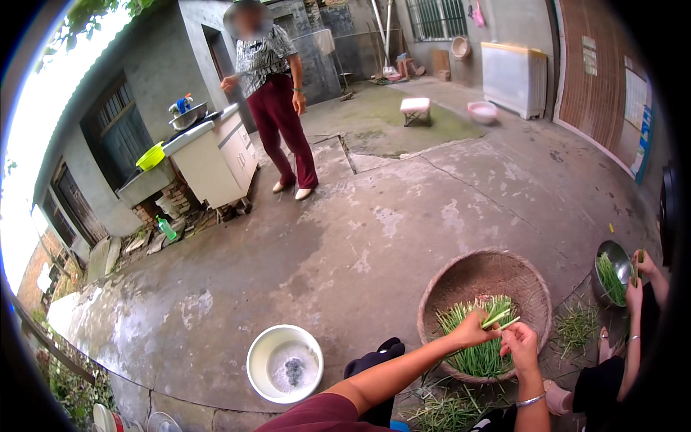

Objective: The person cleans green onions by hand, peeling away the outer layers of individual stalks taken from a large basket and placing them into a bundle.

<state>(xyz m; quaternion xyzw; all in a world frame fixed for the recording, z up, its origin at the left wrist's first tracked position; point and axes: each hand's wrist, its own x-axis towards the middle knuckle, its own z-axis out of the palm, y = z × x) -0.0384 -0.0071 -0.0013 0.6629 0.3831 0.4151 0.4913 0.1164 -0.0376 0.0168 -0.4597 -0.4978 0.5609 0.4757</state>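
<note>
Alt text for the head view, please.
The left hand holds a few green stalks, the right hand at their ends, over a round woven basket of more stalks. To its right, another person's hands are by a metal bowl of greens; to its left, a white basin holds foamy liquid; a person stands farther back.

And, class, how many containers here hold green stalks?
2: the round woven basket right of centre, and the metal bowl at far right. Others could be hidden.
</note>
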